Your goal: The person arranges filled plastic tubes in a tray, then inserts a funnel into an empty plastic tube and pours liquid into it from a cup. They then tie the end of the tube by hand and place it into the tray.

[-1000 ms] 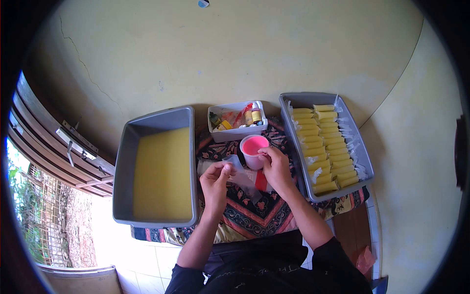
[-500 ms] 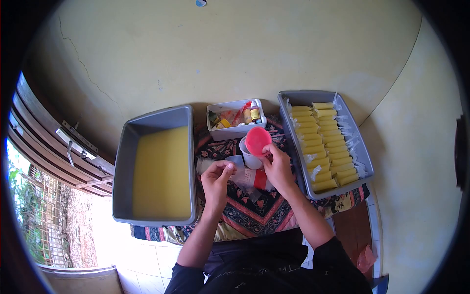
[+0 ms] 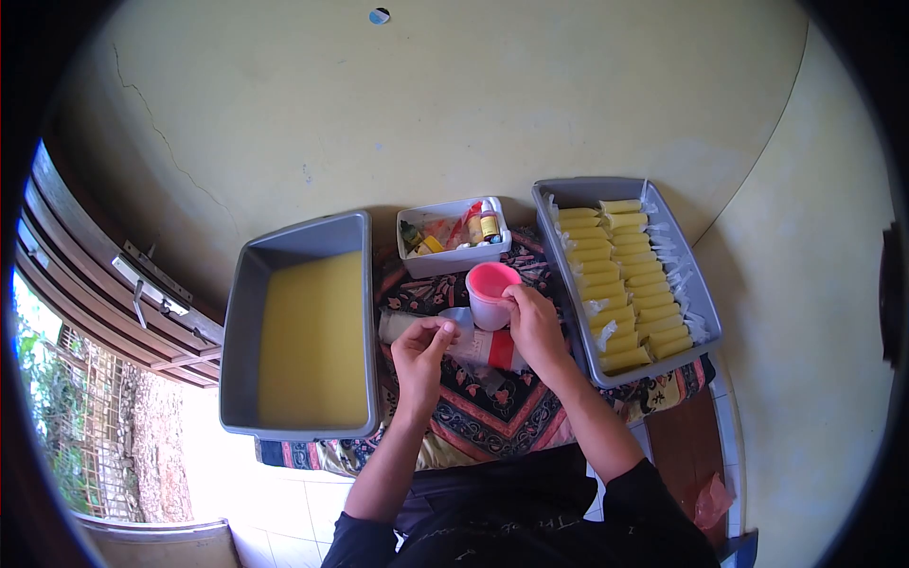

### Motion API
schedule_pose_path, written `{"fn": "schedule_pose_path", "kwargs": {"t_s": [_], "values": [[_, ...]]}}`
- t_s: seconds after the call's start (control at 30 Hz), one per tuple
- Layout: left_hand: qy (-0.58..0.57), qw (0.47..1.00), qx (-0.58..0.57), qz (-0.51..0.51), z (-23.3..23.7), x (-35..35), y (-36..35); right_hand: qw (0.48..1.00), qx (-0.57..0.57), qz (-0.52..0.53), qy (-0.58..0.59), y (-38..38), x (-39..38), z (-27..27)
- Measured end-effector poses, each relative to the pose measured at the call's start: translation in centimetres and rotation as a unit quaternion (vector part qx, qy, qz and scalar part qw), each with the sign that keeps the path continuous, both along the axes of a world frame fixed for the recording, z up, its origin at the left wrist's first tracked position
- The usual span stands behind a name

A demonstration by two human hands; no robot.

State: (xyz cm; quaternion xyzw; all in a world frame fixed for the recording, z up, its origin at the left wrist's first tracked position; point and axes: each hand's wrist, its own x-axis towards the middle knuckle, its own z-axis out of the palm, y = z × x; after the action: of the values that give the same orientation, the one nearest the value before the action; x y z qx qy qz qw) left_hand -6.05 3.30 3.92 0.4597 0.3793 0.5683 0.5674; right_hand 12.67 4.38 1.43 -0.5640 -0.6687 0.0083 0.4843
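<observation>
My left hand (image 3: 421,348) pinches a clear plastic bag (image 3: 462,324) by its edge, over the patterned cloth. Between the thumb and fingers of my right hand (image 3: 530,317) is the rim of a pink funnel (image 3: 493,278), which sits in the mouth of a white cup (image 3: 489,312). Just below the cup, a red and clear plastic packet (image 3: 500,349) lies on the cloth. A grey tub of yellow liquid (image 3: 317,341) stands left of my hands. On the right, a second grey tub (image 3: 708,348) holds several filled yellow tubes (image 3: 625,358) in two columns.
A small white basket (image 3: 454,260) with bottles and packets stands behind the cup, near the wall. Patterned cloth (image 3: 502,409) covers the table under the tubs. A pink plastic bag (image 3: 712,500) lies on the floor at the lower right. An open louvred shutter (image 3: 114,275) is at the left.
My right hand has lowered the pink funnel from above the white cup into its mouth. My left hand keeps its pinch on the clear bag, almost unmoved.
</observation>
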Motion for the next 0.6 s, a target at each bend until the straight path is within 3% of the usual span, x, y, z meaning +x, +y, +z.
{"fn": "schedule_pose_path", "kwargs": {"t_s": [0.07,0.27,0.47,0.6], "values": [[0.008,1.000,0.003,-0.002,0.1,0.0,0.1,0.998,-0.051,0.023,0.001,-0.3,0.0,0.4],[0.008,1.000,0.009,0.016,0.0,0.3,1.0,0.998,-0.014,0.020,0.059,-0.5,-0.9,0.8],[-0.036,0.995,0.047,0.076,1.0,0.7,2.0,1.000,-0.007,0.000,0.007,1.2,-1.1,-0.3],[-0.019,0.997,0.058,0.056,0.5,0.3,2.0,0.999,-0.007,0.016,0.027,1.5,-0.7,-0.8]]}}
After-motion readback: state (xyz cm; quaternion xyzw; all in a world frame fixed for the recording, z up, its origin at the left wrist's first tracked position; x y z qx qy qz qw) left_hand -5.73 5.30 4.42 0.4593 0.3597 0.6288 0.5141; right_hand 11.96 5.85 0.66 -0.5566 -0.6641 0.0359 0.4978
